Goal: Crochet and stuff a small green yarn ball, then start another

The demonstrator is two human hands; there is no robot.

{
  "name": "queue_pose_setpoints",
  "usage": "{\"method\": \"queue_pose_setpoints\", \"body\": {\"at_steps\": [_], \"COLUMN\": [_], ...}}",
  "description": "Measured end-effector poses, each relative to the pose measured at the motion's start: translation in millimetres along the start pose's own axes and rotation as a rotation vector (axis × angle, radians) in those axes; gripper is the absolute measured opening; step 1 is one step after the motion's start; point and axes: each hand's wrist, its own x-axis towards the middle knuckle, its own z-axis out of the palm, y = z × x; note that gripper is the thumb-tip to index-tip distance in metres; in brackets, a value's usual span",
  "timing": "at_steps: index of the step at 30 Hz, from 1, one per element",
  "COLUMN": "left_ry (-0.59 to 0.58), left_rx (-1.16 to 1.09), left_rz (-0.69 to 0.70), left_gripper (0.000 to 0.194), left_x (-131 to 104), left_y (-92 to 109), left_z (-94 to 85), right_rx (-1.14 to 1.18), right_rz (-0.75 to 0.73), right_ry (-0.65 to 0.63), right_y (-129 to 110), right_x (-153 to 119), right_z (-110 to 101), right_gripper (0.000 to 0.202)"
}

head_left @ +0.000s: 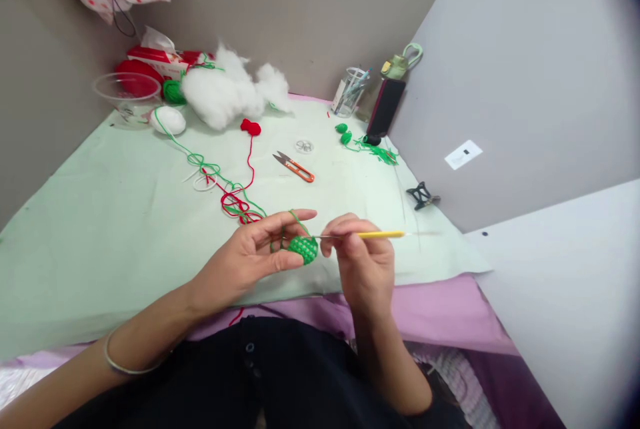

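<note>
At the left hand (245, 252), my camera shows me a green crocheted piece (306, 252) with rows of pale dots. In the right hand (364, 265), the hook (383, 235) has a yellow handle. Beyond both hands I see orange snips (301, 172) with dark blades and white stuffing (220, 92), on a pale green cloth (125, 215).

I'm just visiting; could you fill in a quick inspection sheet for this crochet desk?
Surface: pale green cloth, slightly wrinkled, over pink cloth.
Work things: green crocheted piece, yellow-handled hook.
Clutter: orange snips, white stuffing, tangled red yarn.
Hands: left fingers hold the piece; right fingers grip the hook.
Cables: dark cord hangs upper left, use unclear.
Surroundings: grey walls, white plate at right.
</note>
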Motion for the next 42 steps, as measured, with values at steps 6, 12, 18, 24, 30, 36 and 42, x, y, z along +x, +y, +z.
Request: {"method": "queue_pose_setpoints", "body": {"at_steps": [6, 12, 18, 24, 30, 36, 42], "left_ry": [0.039, 0.093, 0.095, 0.089, 0.072, 0.100, 0.248], "left_rx": [0.116, 0.160, 0.240, 0.317, 0.396, 0.432, 0.274], "left_rz": [0.023, 0.046, 0.066, 0.106, 0.165, 0.166, 0.105], "left_gripper": [0.060, 0.053, 0.053, 0.053, 0.054, 0.053, 0.056], "left_x": [-1.5, -0.1, 0.8, 0.4, -1.2, 1.3, -0.7], "left_y": [0.2, 4.8, 5.3, 5.4, 5.3, 4.8, 0.7], "left_z": [1.6, 2.6, 1.8, -0.8, -5.0, -4.8, 11.8], "right_rx": [-0.055, 0.099, 0.114, -0.029, -0.120, -0.277, -0.615], "right_rz": [-0.002, 0.129, 0.099, 0.037, 0.007, -0.114, -0.554], "right_ry": [-0.007, 0.003, -0.117, -0.181, -0.246, -0.316, -0.173], "right_y": [8.2, 9.1, 7.0, -0.5, -6.3, -6.5, 5.5], "right_x": [-3.8, 1.7, 1.7, 4.3, 6.8, 6.2, -8.5], "right_z": [3.4, 0.8, -7.1, -9.5, -11.0, -11.0, -3.8], "right_gripper": [0.013, 0.020, 0.015, 0.017, 0.019, 0.019, 0.032]}}
